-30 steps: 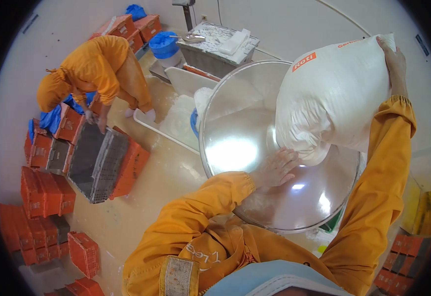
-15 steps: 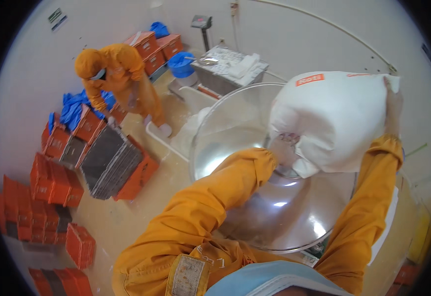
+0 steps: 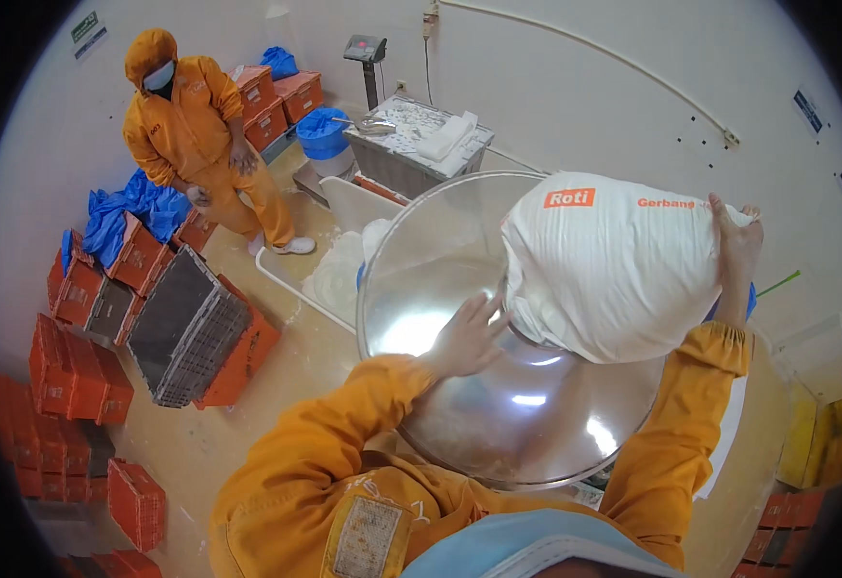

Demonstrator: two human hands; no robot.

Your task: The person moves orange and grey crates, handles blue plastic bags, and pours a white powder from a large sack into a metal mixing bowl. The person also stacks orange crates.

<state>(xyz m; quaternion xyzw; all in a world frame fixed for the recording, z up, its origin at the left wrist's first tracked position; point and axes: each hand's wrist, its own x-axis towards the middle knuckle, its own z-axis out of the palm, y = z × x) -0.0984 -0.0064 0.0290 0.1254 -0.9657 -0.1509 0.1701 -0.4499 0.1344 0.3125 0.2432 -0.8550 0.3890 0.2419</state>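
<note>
A large white sack (image 3: 614,265) with orange print lies tilted over the wide steel mixing bowl (image 3: 421,424), its mouth end down inside the bowl. My right hand (image 3: 737,246) grips the upper right corner of the sack. Over the bowl, my left hand (image 3: 469,339) is open with fingers spread, close by the sack's lower left end. Whether a fingertip still touches the cloth, I cannot tell. The sack hides the far right part of the bowl, and its opening is out of sight.
Another person (image 3: 190,144) in orange coveralls stands at the far left, beside stacked red crates (image 3: 74,371) and grey crates (image 3: 185,328). Beyond the bowl are a steel bench (image 3: 407,159), a blue-lined bin (image 3: 323,135) and a scale display (image 3: 365,48). A white rail (image 3: 305,294) runs left of the bowl.
My left hand has let go of the sack and drawn back left, its fingers opening. The sack has sagged lower. The other person has straightened up from the crates.
</note>
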